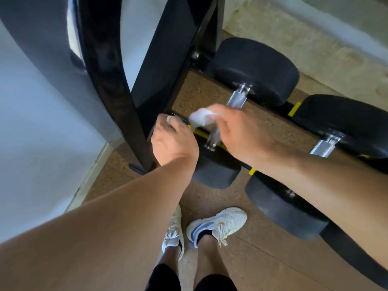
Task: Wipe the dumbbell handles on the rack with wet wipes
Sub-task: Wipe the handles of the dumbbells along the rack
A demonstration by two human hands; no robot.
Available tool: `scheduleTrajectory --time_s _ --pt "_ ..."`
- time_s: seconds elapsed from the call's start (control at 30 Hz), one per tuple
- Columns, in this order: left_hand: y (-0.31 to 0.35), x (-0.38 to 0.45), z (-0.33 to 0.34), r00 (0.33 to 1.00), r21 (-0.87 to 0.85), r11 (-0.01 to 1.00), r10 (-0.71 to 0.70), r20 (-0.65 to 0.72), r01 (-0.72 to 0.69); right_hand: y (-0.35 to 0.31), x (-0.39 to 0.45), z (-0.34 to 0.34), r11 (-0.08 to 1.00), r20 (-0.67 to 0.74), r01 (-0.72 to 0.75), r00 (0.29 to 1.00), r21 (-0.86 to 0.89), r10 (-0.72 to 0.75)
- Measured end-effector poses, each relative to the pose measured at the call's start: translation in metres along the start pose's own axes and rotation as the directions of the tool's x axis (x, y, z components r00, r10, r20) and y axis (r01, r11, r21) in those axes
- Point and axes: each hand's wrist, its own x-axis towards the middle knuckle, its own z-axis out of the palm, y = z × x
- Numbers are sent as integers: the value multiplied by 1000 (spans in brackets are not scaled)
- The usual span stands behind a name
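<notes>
A gym or home workout room: black dumbbells (255, 70) sit on a black rack (117, 80) with yellow markers, over speckled cork-like flooring (210, 198).

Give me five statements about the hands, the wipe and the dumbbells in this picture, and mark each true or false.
1. The right hand holds a white wipe against the chrome handle of the leftmost dumbbell. True.
2. The left hand hangs free, away from the rack. False: it is at the rack's front rail beside the black upright, with something white at its fingers.
3. The dumbbell heads are red. False: they are black.
4. A second dumbbell with a chrome handle sits to the right of the one being wiped. True.
5. The person is barefoot. False: they wear white sneakers.
</notes>
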Motion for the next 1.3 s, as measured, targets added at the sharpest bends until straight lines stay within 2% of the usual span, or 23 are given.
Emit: scheduleTrajectory --time_s 0.03,0.07,0.13,0.17,0.2,0.27,0.37,0.43,0.47,0.53,0.6,0.63,0.67,0.73,0.77,0.87,0.93,0.97,1.03,1.1,1.17,1.2,1.3 --pt "2 -1 0 1000 10 1000 -2 11 2 4 8 -5 996 -129 50 990 -79 -60" --pt "2 -1 0 1000 26 1000 -12 21 12 9 17 -8 978 -168 98 977 -185 -130" --pt "2 0 1 999 45 999 -24 30 23 19 30 -6 892 137 222 974 -394 -182" --pt "0 1 2 999 48 999 -17 30 16 24 29 -3 852 289 291 941 -434 -174" --pt "-1 1 3 1000 48 999 -7 25 6 29 24 1 831 383 340 908 -440 -168" --pt "0 2 4 1000 54 998 16 14 -17 31 4 1 848 413 357 892 -391 -184" --pt "2 2 4 999 90 996 14 29 -17 27 -41 2 975 340 180 932 -133 -126" --pt "2 2 3 999 98 995 22 45 -26 27 -66 -1 987 243 -101 968 122 69" --pt "2 2 3 999 97 995 26 47 -31 26 -72 -3 966 160 -172 977 193 142" --pt "3 0 2 998 93 995 25 50 -29 25 -66 -10 979 -102 -111 986 171 130" --pt "4 -1 2 998 90 996 19 53 -23 24 -38 -12 998 -282 59 958 27 -49" --pt "4 -1 3 999 90 996 16 47 -21 25 -19 -13 987 -269 131 951 -88 -150" --pt "4 0 3 999 95 995 16 38 -19 25 0 -14 963 -163 171 965 -211 -207" --pt "3 2 4 1000 110 994 10 27 -13 27 23 -16 906 119 177 983 -384 -142" --pt "3 2 5 1000 113 993 8 28 -11 30 24 -14 896 185 164 978 -413 -94" --pt "1 4 6 1000 115 993 18 18 -20 24 -2 0 894 234 215 964 -394 -129" --pt "2 4 6 1000 117 993 15 24 -18 11 -22 2 961 315 222 935 -165 -162" --pt "3 4 6 999 119 993 11 31 -14 6 -20 -3 985 308 156 943 -78 -125" --pt "2 4 5 999 121 993 4 35 -8 9 -2 -12 997 101 72 992 6 -72" --pt "3 4 5 999 121 993 0 40 -5 21 18 -21 981 -74 112 990 -156 -124" --pt "3 4 5 999 129 992 -2 39 -3 33 19 -15 886 42 214 976 -411 -216" --pt "3 4 6 999 132 991 -4 39 -1 35 11 -8 861 144 244 969 -446 -200" --pt "4 6 5 999 151 989 -6 42 0 32 -18 14 926 280 264 942 -268 -188"
